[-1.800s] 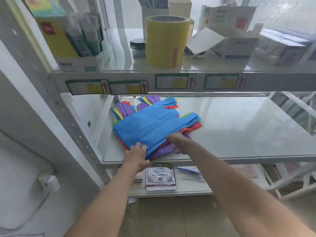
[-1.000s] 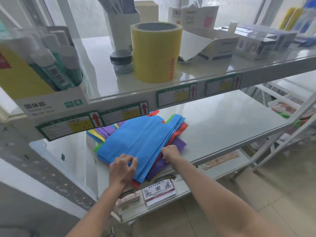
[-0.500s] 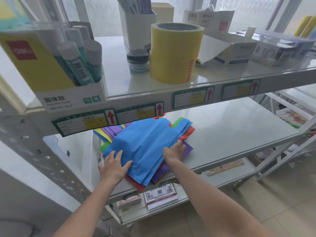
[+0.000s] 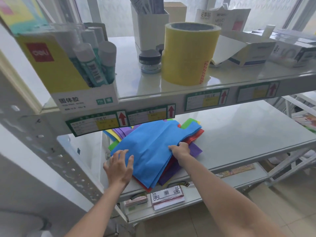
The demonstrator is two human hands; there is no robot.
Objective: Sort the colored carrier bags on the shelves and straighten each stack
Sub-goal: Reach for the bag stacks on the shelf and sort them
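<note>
One mixed bag stack point(image 4: 153, 151) overhangs the shelf lip point(image 4: 248, 158) at 6 o'clock. My left hand point(image 4: 119, 165) lies flat and spread on the blue bag point(image 4: 150, 142); right hand point(image 4: 182, 148) pinches its 3 o'clock edge. Pulling blue could drag the lower bags off.

Middle shelf point(image 4: 248, 137): stack of carrier bags point(image 4: 153, 147) lies at its left end, near edge overhanging the shelf front. Left hand point(image 4: 119, 165) rests flat on the stack's near-left corner; right hand point(image 4: 182, 148) grips the stack's right edge.

Upper shelf point(image 4: 150, 82), left to right: box of glue sticks point(image 4: 68, 71) at the near-left edge; small jar point(image 4: 150, 62); roll of tape point(image 4: 189, 52) just right of the jar; open carton point(image 4: 246, 50). Pen holder point(image 4: 150, 29) stands behind the jar.

Lower shelf point(image 4: 239, 178): packet point(image 4: 167, 196) lies below the stack.
</note>
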